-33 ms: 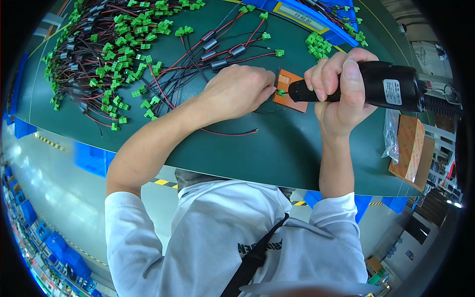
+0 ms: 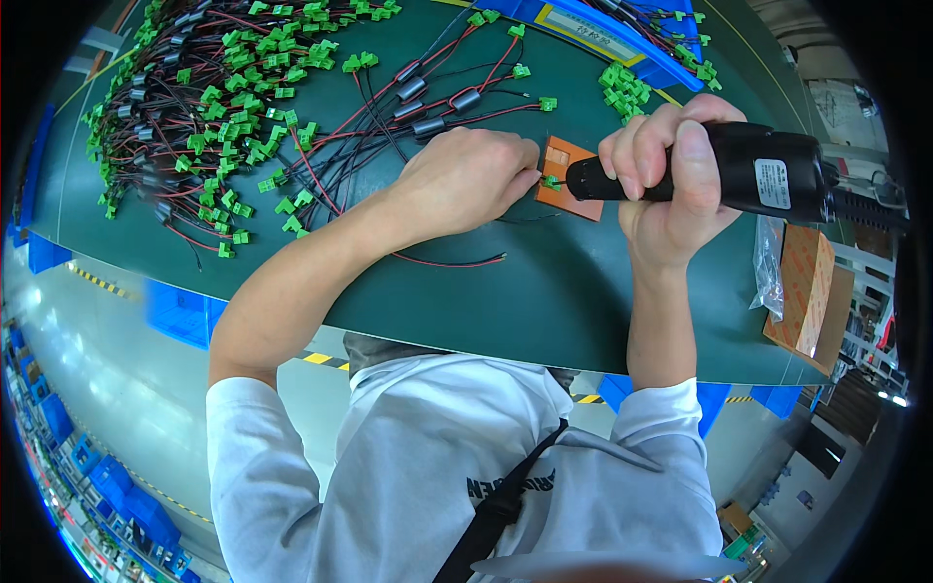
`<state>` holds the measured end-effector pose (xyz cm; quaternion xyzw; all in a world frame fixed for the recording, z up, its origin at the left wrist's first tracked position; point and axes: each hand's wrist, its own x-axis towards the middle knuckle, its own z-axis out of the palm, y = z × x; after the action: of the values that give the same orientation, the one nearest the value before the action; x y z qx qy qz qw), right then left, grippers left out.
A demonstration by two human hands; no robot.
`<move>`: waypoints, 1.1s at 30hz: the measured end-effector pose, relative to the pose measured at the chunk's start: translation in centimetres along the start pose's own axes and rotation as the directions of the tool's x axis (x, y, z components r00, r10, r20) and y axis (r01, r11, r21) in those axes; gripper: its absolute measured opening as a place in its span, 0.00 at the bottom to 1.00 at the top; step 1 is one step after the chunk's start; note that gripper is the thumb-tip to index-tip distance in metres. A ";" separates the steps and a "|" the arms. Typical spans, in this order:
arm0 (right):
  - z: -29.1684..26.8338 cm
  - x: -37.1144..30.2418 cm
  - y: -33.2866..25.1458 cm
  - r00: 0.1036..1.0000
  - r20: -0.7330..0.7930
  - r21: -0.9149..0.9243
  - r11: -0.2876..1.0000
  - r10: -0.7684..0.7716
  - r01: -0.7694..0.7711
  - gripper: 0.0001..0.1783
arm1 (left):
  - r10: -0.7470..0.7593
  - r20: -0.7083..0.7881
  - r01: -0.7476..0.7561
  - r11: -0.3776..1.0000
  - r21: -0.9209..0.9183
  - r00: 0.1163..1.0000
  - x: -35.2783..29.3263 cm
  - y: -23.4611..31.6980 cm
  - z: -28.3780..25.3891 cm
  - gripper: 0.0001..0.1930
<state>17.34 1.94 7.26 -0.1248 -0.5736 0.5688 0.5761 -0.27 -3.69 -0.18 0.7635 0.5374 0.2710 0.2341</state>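
My right hand [image 2: 671,175] is wrapped round a black electric screwdriver [image 2: 748,170] that lies nearly level, its tip pointing left. At that tip sits a small green terminal connector [image 2: 552,183] on an orange block fixture [image 2: 573,199]. Just left of the block, my left hand [image 2: 476,175] has its thumb and forefinger pinched together beside the connector. Whatever those fingertips hold is hidden, perhaps thin wire ends. A red and black cable [image 2: 457,260] trails out below the left wrist.
Many cables with green connectors [image 2: 233,107] and grey cylinders are heaped at the left. Several more cables [image 2: 413,92] fan out in the middle. Loose green connectors [image 2: 624,89] lie by a blue bin [image 2: 671,68]. A cardboard box [image 2: 802,291] and clear plastic bag [image 2: 769,267] are at right.
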 end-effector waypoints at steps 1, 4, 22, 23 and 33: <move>0.0 0.0 -0.1 1.000 -0.002 0.000 1.000 0.000 0.000 0.09 | 0.000 0.002 0.000 1.000 0.000 1.000 -0.1 0.0 -0.1 0.10; -0.5 0.2 -0.4 1.000 0.000 0.084 0.996 -0.002 0.002 0.10 | 0.012 -0.004 -0.012 1.000 -0.021 1.000 -0.1 0.0 -0.2 0.10; 0.5 0.8 0.7 0.998 -0.055 0.003 1.000 -0.016 0.016 0.06 | -0.004 -0.006 0.004 1.000 -0.026 1.000 0.1 0.2 -0.2 0.09; 0.4 0.8 0.6 0.999 -0.048 -0.004 1.000 -0.020 0.019 0.06 | -0.002 -0.018 0.002 0.999 -0.035 1.000 0.1 0.2 -0.2 0.09; -0.4 0.7 -0.2 0.988 -0.148 -0.077 0.996 0.041 -0.053 0.07 | 0.098 0.149 -0.077 0.987 -0.138 0.984 -0.3 0.8 -3.7 0.08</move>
<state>17.57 2.65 7.61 -0.2030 -0.5491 0.5480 0.5975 -2.23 -3.98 3.01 0.7881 0.4644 0.2556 0.3129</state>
